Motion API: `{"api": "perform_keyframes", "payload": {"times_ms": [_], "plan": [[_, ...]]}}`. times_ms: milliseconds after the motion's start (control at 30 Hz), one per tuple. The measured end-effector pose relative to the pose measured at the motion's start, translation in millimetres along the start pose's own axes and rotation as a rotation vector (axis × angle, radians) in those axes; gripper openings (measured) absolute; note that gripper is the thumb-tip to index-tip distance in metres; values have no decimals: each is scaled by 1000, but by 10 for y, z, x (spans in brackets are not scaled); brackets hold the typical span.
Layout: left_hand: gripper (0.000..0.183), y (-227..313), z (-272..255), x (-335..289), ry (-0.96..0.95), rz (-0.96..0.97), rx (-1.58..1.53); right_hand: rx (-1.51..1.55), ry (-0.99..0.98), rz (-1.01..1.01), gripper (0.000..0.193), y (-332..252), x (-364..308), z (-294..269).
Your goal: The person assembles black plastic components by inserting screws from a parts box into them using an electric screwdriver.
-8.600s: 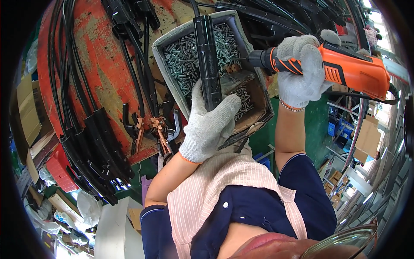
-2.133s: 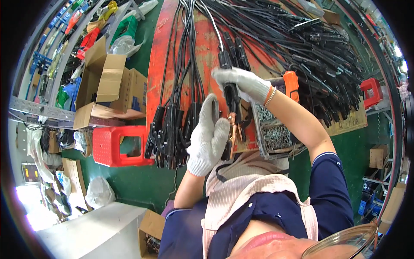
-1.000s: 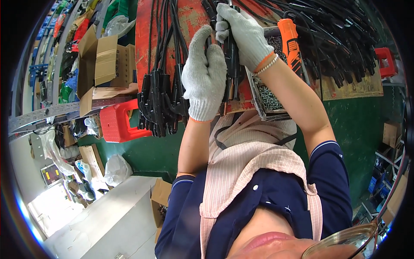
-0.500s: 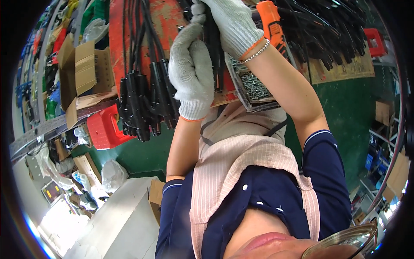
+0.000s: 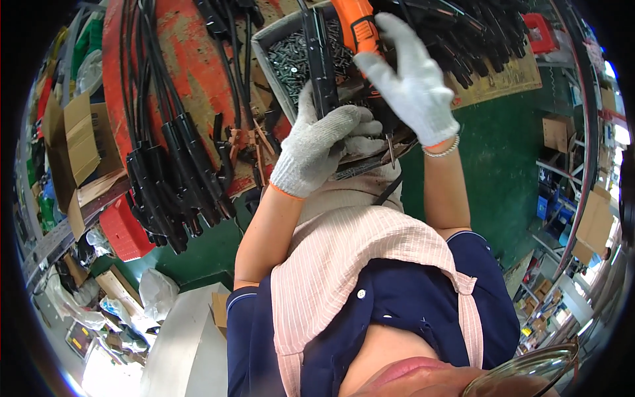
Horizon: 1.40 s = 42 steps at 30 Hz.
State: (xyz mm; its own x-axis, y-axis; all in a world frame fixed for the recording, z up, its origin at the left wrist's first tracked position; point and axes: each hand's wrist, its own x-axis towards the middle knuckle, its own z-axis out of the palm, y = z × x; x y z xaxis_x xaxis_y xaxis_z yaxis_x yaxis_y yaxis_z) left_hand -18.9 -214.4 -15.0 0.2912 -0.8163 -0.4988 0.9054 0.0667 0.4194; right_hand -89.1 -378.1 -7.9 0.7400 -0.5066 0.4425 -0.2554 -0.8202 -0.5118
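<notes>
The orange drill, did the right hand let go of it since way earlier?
Yes. The right hand now hovers open beside the orange drill, which rests by the screw tray.

We see grey knit gloves on left hand (image 5: 316, 147) and right hand (image 5: 411, 83), orange drill (image 5: 355, 26), black bar (image 5: 322, 63), red-orange worn bench (image 5: 192, 66).

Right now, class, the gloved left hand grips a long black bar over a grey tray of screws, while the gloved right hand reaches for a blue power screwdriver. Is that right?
Not quite: the power screwdriver is orange, not blue, as the head view shows. The rest stands: the left hand grips the long black bar over the grey tray of screws, and the right hand reaches toward the tool.
</notes>
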Motion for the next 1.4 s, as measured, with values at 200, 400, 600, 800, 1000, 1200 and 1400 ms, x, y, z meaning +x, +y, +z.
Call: {"api": "perform_keyframes", "payload": {"times_ms": [200,400,600,800,1000,1200,1400], "plan": [[58,83,-126,38,-12,-4,152,-236,-480,495,81,-437,355,-264],[19,63,-18,63,82,108,167,524,-228,356,58,-88,126,-192],[15,30,80,31,86,94,37,1937,-271,49,59,542,-109,-969],[18,-63,75,115,30,118,177,2160,12,-69,52,131,-284,-1139],[23,-57,103,136,55,153,227,1392,432,104,43,-79,-359,-908],[23,-49,109,121,70,125,223,1076,765,90,47,28,-382,-523],[58,-2,85,119,31,52,185,966,704,15,45,62,-382,-410]]}}
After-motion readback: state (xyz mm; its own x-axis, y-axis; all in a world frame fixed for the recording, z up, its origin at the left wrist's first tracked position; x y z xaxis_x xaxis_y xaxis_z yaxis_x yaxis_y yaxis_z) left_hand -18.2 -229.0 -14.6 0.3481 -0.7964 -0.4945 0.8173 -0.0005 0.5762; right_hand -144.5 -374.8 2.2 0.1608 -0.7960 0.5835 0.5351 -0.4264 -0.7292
